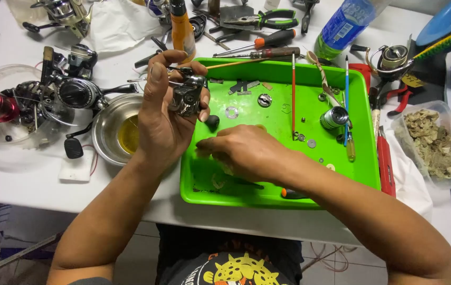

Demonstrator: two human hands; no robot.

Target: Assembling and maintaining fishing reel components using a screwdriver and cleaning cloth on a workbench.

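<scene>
the dark grey metal fishing-reel body (186,97) sits raised above the left edge of the bright green plastic tray (267,119), gripped in the left hand (163,113), thumb and fingers closed around it. the right hand (244,150) lies palm down on the tray floor, fingers curled over small parts; whether it pinches anything cannot be told. a round steel bowl of yellow oil (117,134) stands just left on the white surface (19,174).

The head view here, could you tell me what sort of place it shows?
Probably a home or hobby repair bench for fishing reels. The left hand holds a reel body over a green tray of small parts, and pliers and screwdrivers lie on the white table.
</scene>
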